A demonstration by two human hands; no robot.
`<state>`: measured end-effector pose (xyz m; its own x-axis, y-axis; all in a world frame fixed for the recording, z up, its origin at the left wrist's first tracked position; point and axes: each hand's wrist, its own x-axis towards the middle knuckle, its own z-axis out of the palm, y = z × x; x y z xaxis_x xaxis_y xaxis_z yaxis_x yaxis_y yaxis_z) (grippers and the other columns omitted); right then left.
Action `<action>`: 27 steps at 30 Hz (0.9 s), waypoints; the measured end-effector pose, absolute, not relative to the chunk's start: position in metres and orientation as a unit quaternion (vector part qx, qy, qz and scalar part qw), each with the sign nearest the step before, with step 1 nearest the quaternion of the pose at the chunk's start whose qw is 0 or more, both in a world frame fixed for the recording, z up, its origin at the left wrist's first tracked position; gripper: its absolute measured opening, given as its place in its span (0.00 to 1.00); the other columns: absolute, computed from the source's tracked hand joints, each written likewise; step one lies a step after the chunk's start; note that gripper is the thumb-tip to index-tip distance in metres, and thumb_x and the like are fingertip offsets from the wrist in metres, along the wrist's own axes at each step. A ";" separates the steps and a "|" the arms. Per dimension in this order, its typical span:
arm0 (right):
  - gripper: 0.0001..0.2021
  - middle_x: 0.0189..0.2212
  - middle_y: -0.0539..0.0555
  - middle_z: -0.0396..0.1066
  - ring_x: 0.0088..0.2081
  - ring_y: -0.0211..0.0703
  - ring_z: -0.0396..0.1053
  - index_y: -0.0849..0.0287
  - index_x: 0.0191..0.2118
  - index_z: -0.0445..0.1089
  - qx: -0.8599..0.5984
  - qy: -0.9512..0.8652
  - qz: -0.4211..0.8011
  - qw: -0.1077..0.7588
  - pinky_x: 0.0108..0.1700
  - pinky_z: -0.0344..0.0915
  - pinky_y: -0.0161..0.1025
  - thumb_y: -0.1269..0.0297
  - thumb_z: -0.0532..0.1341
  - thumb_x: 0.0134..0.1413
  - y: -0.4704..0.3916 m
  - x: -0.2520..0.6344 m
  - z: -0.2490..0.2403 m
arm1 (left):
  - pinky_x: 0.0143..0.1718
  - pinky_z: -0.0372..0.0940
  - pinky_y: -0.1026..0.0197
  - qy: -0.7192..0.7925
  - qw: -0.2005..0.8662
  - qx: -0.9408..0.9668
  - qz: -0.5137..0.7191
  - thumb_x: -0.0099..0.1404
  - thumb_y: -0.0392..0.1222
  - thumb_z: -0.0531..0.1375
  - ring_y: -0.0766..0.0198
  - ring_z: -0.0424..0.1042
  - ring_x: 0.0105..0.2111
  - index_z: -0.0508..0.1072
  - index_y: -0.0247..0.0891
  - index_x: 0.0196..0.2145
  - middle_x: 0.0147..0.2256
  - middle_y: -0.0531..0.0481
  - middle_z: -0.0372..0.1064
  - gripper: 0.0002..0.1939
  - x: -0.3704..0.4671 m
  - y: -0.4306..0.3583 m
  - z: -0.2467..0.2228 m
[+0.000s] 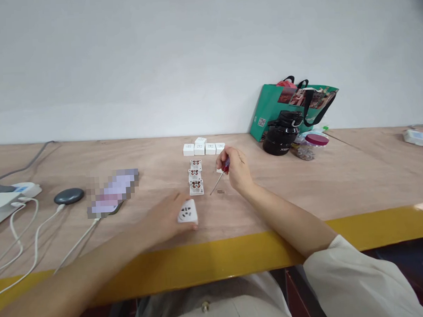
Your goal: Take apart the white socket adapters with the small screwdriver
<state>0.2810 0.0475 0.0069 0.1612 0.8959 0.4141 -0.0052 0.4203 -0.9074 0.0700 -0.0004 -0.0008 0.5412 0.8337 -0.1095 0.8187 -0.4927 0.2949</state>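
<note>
Near the table's front edge, my left hand point(172, 216) is closed around a white power socket point(188, 212), its slotted face turned up towards me. My right hand point(237, 169) grips a screwdriver point(218, 182) by its dark red handle, the thin shaft slanting down to the left. Between the hands and the wall, several opened socket bodies point(195, 174) with copper-coloured parts stand in a column. Behind them, several white sockets point(199, 148) form a row, one set farther back. A white piece point(219, 170) is partly hidden behind my right hand. A small metal piece point(221, 191) lies below it.
On the left are a phone point(114, 192), a dark round device point(69, 196) and a power strip point(15, 199) with white cables. A green bag point(272, 103), black flask point(281, 133) and red-lidded jar point(312, 146) stand back right. A white box point(420, 138) lies far right.
</note>
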 end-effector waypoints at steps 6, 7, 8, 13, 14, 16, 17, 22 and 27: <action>0.17 0.13 0.45 0.59 0.17 0.32 0.55 0.56 0.20 0.53 -0.349 -0.592 0.375 0.622 0.21 0.54 0.32 0.56 0.49 0.57 0.022 0.262 0.005 | 0.46 0.61 0.50 0.439 0.157 0.880 0.096 0.53 0.52 0.61 0.48 0.63 0.49 0.61 0.40 0.51 0.48 0.44 0.62 0.29 0.112 -0.002 -0.020; 0.17 0.13 0.45 0.59 0.17 0.32 0.55 0.56 0.20 0.53 -0.345 -0.603 0.363 0.621 0.21 0.55 0.32 0.56 0.49 0.57 0.020 0.263 0.004 | 0.46 0.62 0.50 0.433 0.152 0.883 0.101 0.53 0.52 0.62 0.48 0.63 0.49 0.61 0.40 0.50 0.48 0.43 0.63 0.29 0.115 0.001 -0.023; 0.17 0.13 0.45 0.59 0.17 0.32 0.54 0.56 0.20 0.53 -0.344 -0.609 0.353 0.621 0.22 0.55 0.32 0.56 0.49 0.58 0.019 0.264 0.003 | 0.46 0.62 0.50 0.428 0.147 0.885 0.108 0.54 0.52 0.62 0.48 0.63 0.48 0.61 0.40 0.50 0.47 0.43 0.63 0.29 0.117 0.002 -0.025; 0.18 0.13 0.45 0.58 0.17 0.32 0.54 0.56 0.20 0.51 -0.345 -0.624 0.340 0.613 0.21 0.55 0.33 0.54 0.49 0.58 0.020 0.266 0.003 | 0.46 0.61 0.50 0.411 0.134 0.892 0.136 0.56 0.52 0.61 0.50 0.63 0.47 0.59 0.39 0.51 0.46 0.43 0.63 0.28 0.115 0.003 -0.035; 0.18 0.13 0.45 0.57 0.17 0.32 0.54 0.56 0.20 0.51 -0.341 -0.633 0.336 0.609 0.21 0.55 0.33 0.54 0.49 0.58 0.019 0.265 0.004 | 0.46 0.61 0.49 0.409 0.133 0.892 0.140 0.56 0.52 0.61 0.50 0.63 0.47 0.59 0.39 0.51 0.46 0.43 0.63 0.28 0.115 0.003 -0.036; 0.19 0.14 0.45 0.57 0.17 0.32 0.54 0.56 0.20 0.52 -0.329 -0.657 0.323 0.597 0.22 0.55 0.33 0.53 0.49 0.59 0.015 0.265 0.004 | 0.47 0.61 0.49 0.406 0.134 0.892 0.148 0.56 0.52 0.61 0.50 0.63 0.47 0.59 0.38 0.51 0.46 0.43 0.63 0.28 0.114 0.003 -0.038; 0.19 0.15 0.45 0.57 0.18 0.32 0.54 0.56 0.21 0.52 -0.319 -0.672 0.317 0.588 0.22 0.55 0.33 0.53 0.48 0.60 0.012 0.265 0.004 | 0.47 0.61 0.48 0.405 0.134 0.891 0.154 0.56 0.52 0.61 0.50 0.63 0.47 0.59 0.38 0.50 0.46 0.43 0.63 0.28 0.114 0.003 -0.040; 0.23 0.20 0.48 0.57 0.22 0.33 0.56 0.57 0.23 0.57 -0.256 -0.760 0.309 0.511 0.25 0.57 0.35 0.50 0.40 0.62 -0.003 0.264 0.007 | 0.48 0.61 0.48 0.387 0.124 0.896 0.179 0.56 0.51 0.61 0.50 0.63 0.47 0.59 0.39 0.50 0.46 0.44 0.63 0.26 0.114 0.006 -0.046; 0.17 0.21 0.46 0.58 0.24 0.33 0.57 0.58 0.26 0.57 -0.237 -0.748 0.393 0.479 0.27 0.58 0.34 0.52 0.49 0.60 -0.004 0.264 0.013 | 0.51 0.60 0.47 0.371 0.125 0.899 0.198 0.58 0.50 0.60 0.49 0.61 0.50 0.57 0.41 0.52 0.50 0.44 0.61 0.27 0.112 0.006 -0.051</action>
<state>0.2635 -0.0044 0.0134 -0.4290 0.7316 0.5298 -0.0218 0.5780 -0.8158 0.1122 0.0063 -0.0510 0.6462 0.7166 0.2624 0.6174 -0.6930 0.3722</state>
